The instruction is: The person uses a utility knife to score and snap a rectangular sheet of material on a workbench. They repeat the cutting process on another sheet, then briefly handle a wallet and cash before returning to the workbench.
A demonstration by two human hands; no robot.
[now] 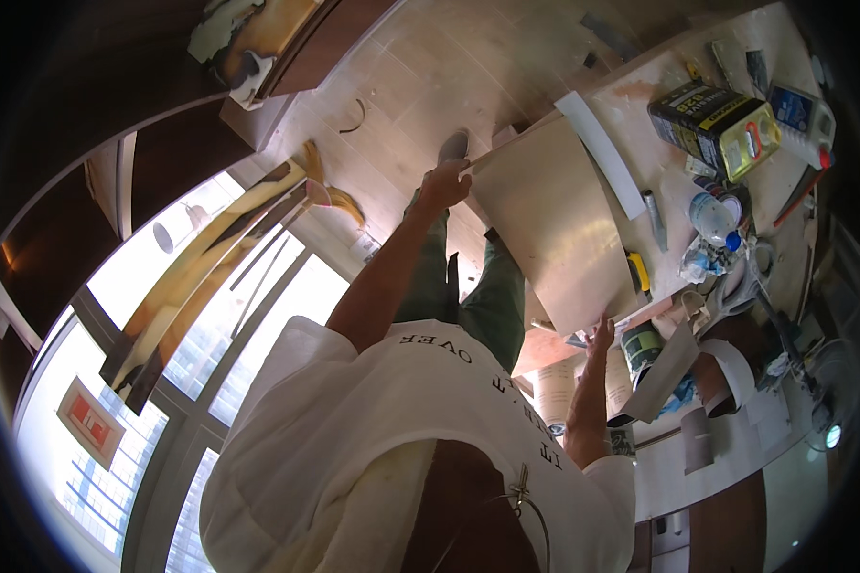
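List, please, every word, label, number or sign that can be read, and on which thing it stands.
I do not copy wording; here is where print stands:
White shirt: large dark letters, partly readable.
Black-and-yellow tin: bold lettering, partly readable.
White jug with blue label: too small to read.
Red-and-white square sign at the window: too blurred to read.
Other small labels: too blurred.

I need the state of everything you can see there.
Board: lying flat
Left hand: curled at board edge, grip unclear
Right hand: at board edge, grip unclear
Clear bottle: blue cap on
White jug: red cap on
Rectangular can: opening unclear
White strip: lying flat
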